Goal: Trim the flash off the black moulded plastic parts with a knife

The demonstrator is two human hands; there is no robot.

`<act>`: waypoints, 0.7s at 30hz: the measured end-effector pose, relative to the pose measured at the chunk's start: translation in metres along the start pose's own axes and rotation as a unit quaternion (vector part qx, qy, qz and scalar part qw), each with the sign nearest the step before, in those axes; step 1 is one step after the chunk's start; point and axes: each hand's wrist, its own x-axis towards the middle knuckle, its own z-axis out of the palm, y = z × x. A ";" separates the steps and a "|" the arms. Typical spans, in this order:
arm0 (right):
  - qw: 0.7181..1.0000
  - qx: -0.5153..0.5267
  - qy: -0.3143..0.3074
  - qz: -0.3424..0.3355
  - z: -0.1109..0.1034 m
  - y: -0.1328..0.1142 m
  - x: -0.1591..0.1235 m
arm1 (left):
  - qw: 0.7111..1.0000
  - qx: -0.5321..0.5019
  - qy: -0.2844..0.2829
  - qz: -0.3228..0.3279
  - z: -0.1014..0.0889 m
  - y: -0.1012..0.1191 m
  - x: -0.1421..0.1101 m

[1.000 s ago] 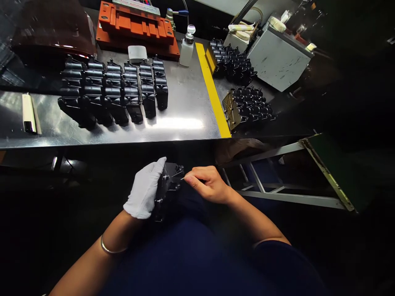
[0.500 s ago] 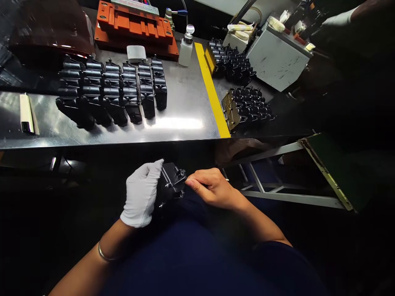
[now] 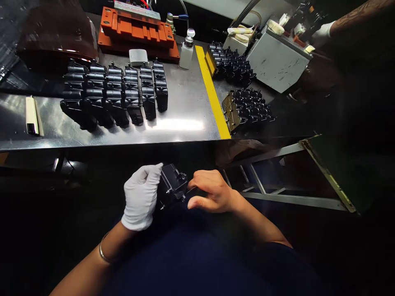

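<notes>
In my left hand, which wears a white glove, is a black moulded plastic part with thin pins and a round boss at its right side. The part is tilted in front of my body, below the bench edge. My bare right hand is just to the right of the part. Its thumb stands apart from the curled fingers, and I see nothing held between them. The fingertips are close to the boss; whether they touch it I cannot tell.
Rows of similar black parts stand on the metal bench. Behind them are an orange fixture and a pump bottle. Yellow tape divides the bench; more black parts lie beyond. A co-worker's gloved hand shows top right.
My right thumb has moved down, away from the index finger, opening the pinch at the part's edge. My left hand still holds the part. The co-worker's hand has shifted slightly left and down.
</notes>
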 end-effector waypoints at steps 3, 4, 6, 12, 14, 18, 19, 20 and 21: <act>0.994 -0.109 -0.014 -0.017 0.003 -0.002 0.003 | 1.000 0.006 -0.003 -0.002 0.000 -0.001 -0.001; 0.992 -0.122 -0.025 -0.022 0.004 -0.002 0.004 | 1.000 0.009 -0.005 -0.002 0.000 -0.001 -0.002; 0.991 -0.124 -0.039 -0.031 0.003 -0.002 0.004 | 1.000 0.013 -0.009 -0.002 0.000 -0.001 -0.003; 0.992 -0.129 -0.004 -0.017 0.007 0.006 0.005 | 0.999 -0.008 -0.015 -0.030 0.004 -0.002 0.007; 0.990 -0.139 0.030 -0.015 0.015 0.006 0.006 | 0.997 -0.039 -0.014 -0.060 0.009 0.002 0.018; 0.979 -0.162 0.122 0.038 0.040 0.007 0.007 | 0.977 -0.171 0.031 -0.122 0.030 0.017 0.046; 0.976 -0.167 0.127 0.058 0.044 0.010 0.008 | 0.972 -0.201 0.037 -0.116 0.036 0.020 0.054; 0.974 -0.163 0.131 0.088 0.044 0.015 0.011 | 0.973 -0.209 0.030 -0.094 0.041 0.022 0.061; 0.971 -0.148 0.135 0.128 0.041 0.022 0.017 | 0.977 -0.203 0.013 -0.063 0.045 0.023 0.069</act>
